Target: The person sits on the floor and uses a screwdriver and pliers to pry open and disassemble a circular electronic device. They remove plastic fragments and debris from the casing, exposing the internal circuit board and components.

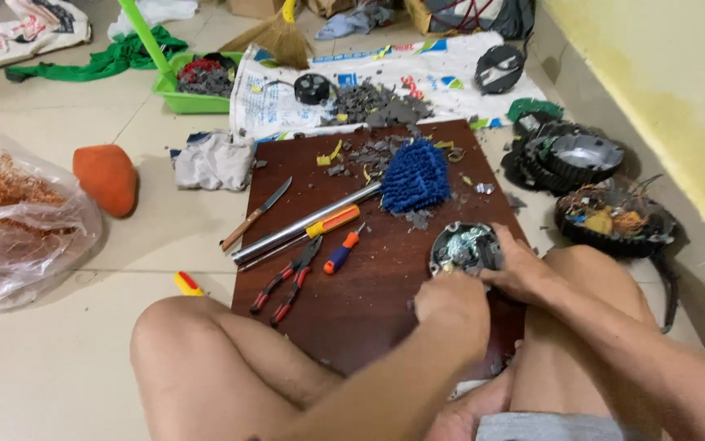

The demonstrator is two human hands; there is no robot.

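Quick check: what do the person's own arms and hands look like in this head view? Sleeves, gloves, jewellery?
Both arms are bare up to the frame edge: no sleeves in view. The left hand and right hand wear no gloves, and no watch, ring or wristband shows. Only clothing visible is a strip of grey fabric at the lap.

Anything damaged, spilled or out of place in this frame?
Yes. Grey broken fragments are scattered over the printed sack and the far end of the brown board. The round part under both hands, left hand and right hand, lies open with its insides exposed.
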